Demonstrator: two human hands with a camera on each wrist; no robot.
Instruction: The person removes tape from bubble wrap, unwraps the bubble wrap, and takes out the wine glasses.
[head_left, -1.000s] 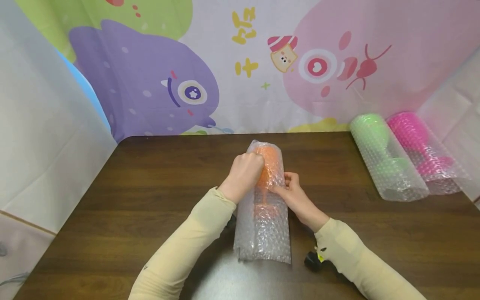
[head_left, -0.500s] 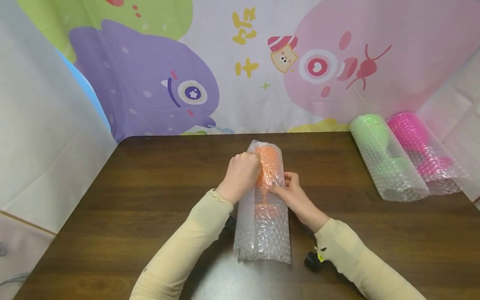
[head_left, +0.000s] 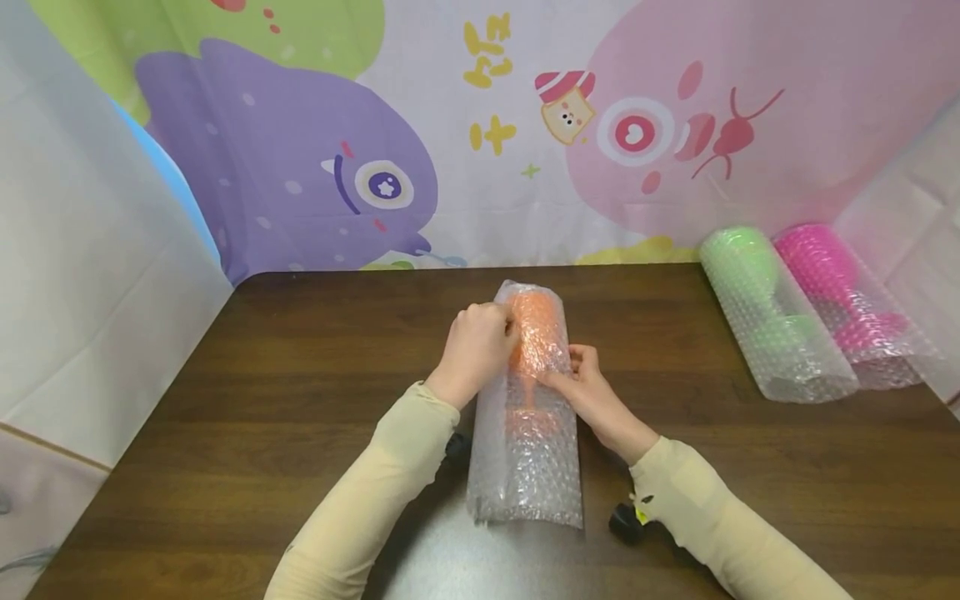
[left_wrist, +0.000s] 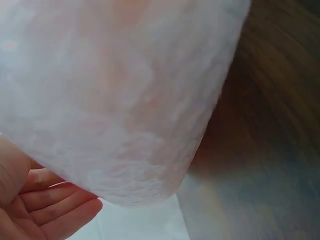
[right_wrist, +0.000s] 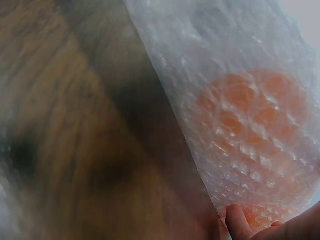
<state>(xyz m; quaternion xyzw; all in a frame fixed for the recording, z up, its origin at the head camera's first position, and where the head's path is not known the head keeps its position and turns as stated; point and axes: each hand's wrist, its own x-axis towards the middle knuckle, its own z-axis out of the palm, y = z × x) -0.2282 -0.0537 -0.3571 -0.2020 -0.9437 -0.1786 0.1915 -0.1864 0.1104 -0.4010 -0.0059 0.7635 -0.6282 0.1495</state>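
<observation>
An orange goblet-shaped piece (head_left: pixel 542 329) with a narrow stem lies inside a roll of bubble wrap (head_left: pixel 543 483) at the middle of the table. My left hand (head_left: pixel 474 346) is at the roll's upper left side, fingers curled in, pinching the wrap near the orange bowl. In the left wrist view its fingers (left_wrist: pixel 60 202) show beside the cloudy sheet, thumb hidden. My right hand (head_left: pixel 596 400) grips the roll from the right, thumb lying on top over the stem and fingers against the side. The right wrist view shows an orange disc (right_wrist: pixel 255 110) through the bubbles.
Two more bubble-wrapped goblet shapes, one green (head_left: pixel 757 283) and one pink (head_left: pixel 825 267), lie side by side at the back right of the brown wooden table (head_left: pixel 247 417). Behind hangs a cartoon-printed cloth (head_left: pixel 480 200). A black round thing (head_left: pixel 626 522) sits beneath the right wrist.
My left hand has slid slightly left across the wrap, uncovering more of the orange bowl. The right hand and the roll have stayed in place.
</observation>
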